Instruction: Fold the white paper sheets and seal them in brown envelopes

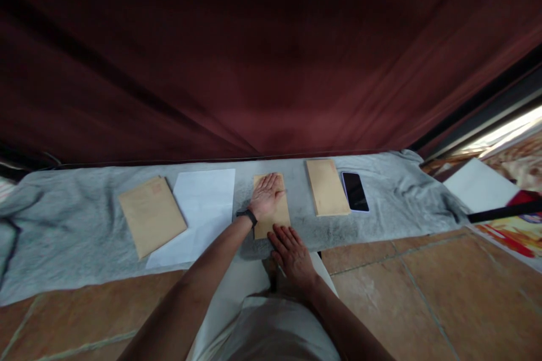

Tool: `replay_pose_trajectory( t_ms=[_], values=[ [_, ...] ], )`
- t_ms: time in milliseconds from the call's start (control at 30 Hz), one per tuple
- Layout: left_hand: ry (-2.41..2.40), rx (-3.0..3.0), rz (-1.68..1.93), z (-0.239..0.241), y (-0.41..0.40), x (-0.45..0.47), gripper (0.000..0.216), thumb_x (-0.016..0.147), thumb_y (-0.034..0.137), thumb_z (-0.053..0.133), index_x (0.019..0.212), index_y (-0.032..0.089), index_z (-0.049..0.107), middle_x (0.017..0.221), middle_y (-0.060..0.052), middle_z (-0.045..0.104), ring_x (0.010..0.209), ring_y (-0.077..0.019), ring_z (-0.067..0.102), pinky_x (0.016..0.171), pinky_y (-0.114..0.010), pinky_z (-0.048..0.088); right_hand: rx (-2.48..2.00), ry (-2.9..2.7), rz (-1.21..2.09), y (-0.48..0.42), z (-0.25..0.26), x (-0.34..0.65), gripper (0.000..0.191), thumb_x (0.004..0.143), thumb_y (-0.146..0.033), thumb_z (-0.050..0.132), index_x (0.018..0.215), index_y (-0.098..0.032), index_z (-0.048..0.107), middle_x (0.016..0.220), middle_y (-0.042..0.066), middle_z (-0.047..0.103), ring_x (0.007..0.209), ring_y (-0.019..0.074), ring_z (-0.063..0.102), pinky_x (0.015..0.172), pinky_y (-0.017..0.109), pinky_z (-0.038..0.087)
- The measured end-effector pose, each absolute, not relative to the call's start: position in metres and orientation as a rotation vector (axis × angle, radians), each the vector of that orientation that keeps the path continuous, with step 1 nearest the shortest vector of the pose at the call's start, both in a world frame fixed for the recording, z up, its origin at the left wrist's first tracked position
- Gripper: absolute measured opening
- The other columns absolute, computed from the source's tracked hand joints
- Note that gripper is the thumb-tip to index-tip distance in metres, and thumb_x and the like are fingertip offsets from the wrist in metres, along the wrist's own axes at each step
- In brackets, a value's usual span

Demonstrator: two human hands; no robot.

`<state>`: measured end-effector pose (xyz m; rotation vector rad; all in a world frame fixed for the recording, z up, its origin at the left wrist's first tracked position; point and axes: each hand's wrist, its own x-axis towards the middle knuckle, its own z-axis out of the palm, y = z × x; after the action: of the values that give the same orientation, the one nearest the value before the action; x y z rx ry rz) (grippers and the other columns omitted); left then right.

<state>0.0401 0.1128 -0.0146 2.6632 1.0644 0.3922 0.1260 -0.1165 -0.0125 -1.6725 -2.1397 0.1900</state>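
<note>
A brown paper envelope [277,215] lies flat on the grey cloth straight in front of me. Across its upper part rests my left hand [266,194], palm down with the fingers stretched out; a dark band circles that wrist. My right hand [293,254] lies flat at the envelope's lower right corner, fingers spread, the fingertips touching it. Further right is a stack of brown envelopes [328,187]. On the left, more brown envelopes [152,215] overlap a white sheet of paper [207,203].
A phone [355,192] with a dark screen lies against the right-hand stack. The grey cloth [393,197] covers the long, narrow surface. Behind it hangs a dark red curtain [271,67]. Tiled floor [389,287] shows in front, and a white sheet or board [478,186] stands at far right.
</note>
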Motion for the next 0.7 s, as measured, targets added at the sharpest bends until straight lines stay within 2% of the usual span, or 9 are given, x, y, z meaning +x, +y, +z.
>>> replay_pose_trajectory(
  t_ms=[133,367,500,700],
  values=[
    [1.11,2.708,0.371,-0.017,0.109,0.038,0.064,0.102,0.041,0.036,0.156,0.006,0.037,0.162,-0.018,0.039,0.154,-0.0275,0.029,0.128,-0.046,0.019,-1.656,-2.135,0.168,-0.117,-0.013,0.126,0.052,0.104,-0.028,0.049,0.156,-0.023,0.042,0.159,0.009,0.045,0.147,0.0251,0.042,0.122,0.05,0.036],
    [0.826,2.871,0.244,-0.02,0.076,0.037,0.056,0.106,0.041,0.03,0.155,0.016,0.04,0.164,-0.008,0.037,0.154,-0.0208,0.029,0.128,-0.042,0.017,-1.64,-2.119,0.15,-0.117,-0.017,0.126,0.051,0.104,-0.029,0.051,0.154,-0.022,0.045,0.155,0.008,0.051,0.145,0.0253,0.044,0.121,0.05,0.037],
    [0.884,2.855,0.262,-0.017,0.086,0.039,0.058,0.105,0.041,0.031,0.156,0.014,0.039,0.164,-0.01,0.038,0.154,-0.02,0.03,0.128,-0.041,0.019,-1.641,-2.127,0.146,-0.117,-0.017,0.127,0.052,0.104,-0.029,0.05,0.155,-0.021,0.043,0.157,0.009,0.049,0.145,0.0254,0.044,0.121,0.05,0.037],
    [1.0,2.807,0.244,-0.015,0.113,0.044,0.061,0.104,0.042,0.033,0.156,0.01,0.038,0.164,-0.014,0.037,0.154,-0.0249,0.029,0.127,-0.044,0.022,-1.642,-2.152,0.13,-0.117,-0.017,0.127,0.052,0.104,-0.03,0.05,0.155,-0.021,0.042,0.16,0.009,0.044,0.146,0.0255,0.042,0.122,0.05,0.036]
  ],
)
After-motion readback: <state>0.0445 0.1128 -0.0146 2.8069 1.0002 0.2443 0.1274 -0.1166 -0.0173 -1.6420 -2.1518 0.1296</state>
